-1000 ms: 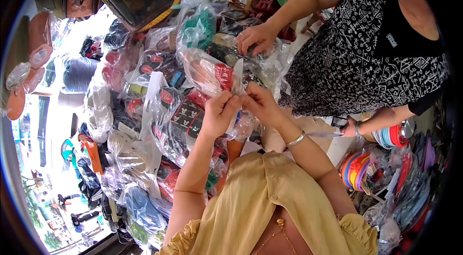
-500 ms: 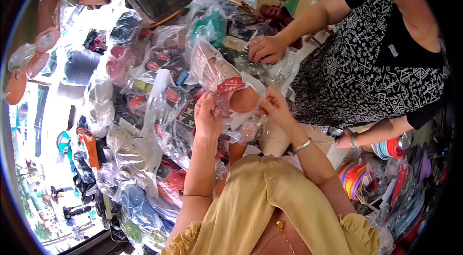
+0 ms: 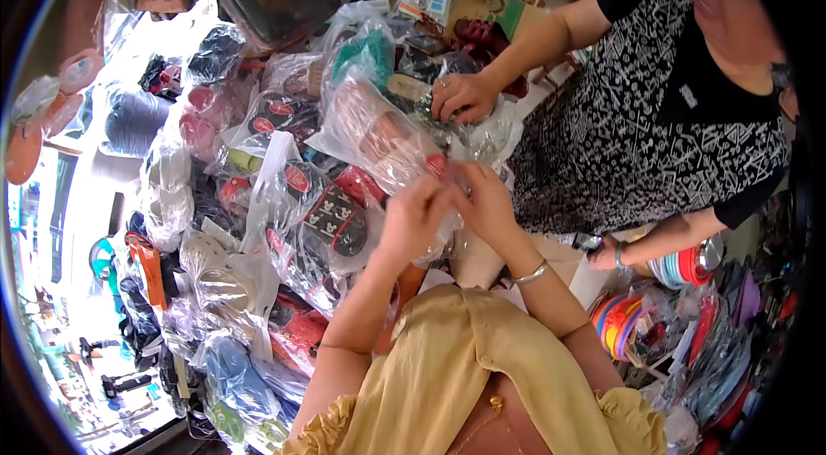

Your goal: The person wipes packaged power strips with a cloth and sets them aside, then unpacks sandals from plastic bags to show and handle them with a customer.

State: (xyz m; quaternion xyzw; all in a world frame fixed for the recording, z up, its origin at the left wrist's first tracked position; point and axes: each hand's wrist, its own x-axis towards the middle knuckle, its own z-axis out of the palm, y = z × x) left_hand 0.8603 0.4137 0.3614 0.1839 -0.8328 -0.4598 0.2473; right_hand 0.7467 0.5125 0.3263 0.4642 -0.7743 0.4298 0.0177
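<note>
A clear plastic bag with pinkish-tan shoes inside lies slanted in front of me, its mouth towards me. My left hand is closed on the gathered end of the bag, its fingers slightly blurred. Against it, my right hand pinches the same end, fingertips nearly touching the left ones. A small red patch shows just beyond my fingers. Bagged black slippers with a mouse pattern lie left of my left hand.
Bagged footwear is heaped to the left, including a blue pair. Across on the right stands another person, one hand on the pile, the other near a phone-like object. Colourful rolls sit at lower right.
The bag's mouth, spread open around a shoe heel with a red label, is now drawn together. My left hand has moved right to meet my right hand.
</note>
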